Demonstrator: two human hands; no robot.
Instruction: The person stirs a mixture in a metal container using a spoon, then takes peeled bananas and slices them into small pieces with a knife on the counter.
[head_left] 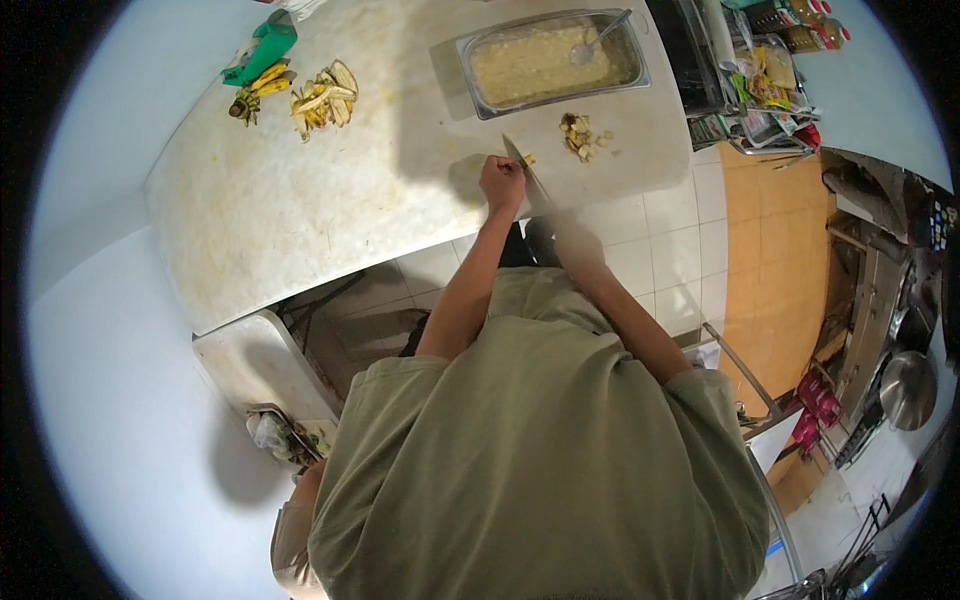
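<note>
My right hand (578, 242), smeared by motion, grips a knife (528, 168) whose blade points up and left over the near edge of the table. Beside the blade, my left hand (502, 184) is closed close to the tabletop; what its fingers hold is hidden. A small yellow piece (530, 159) lies right by the blade. To the right sits a loose pile of chopped banana pieces (580, 137). Behind the pile stands a metal pan (560, 103) filled with a pale, lumpy mixture (530, 64), and a spoon (584, 52) rests in it.
Banana peels (325, 99) lie on the pale table (330, 200), left of my hands. Farther left are yellow bananas (262, 85) and a green bag (262, 52). A shelf with packets (772, 75) stands at right. Part of another person (298, 535) shows at lower left.
</note>
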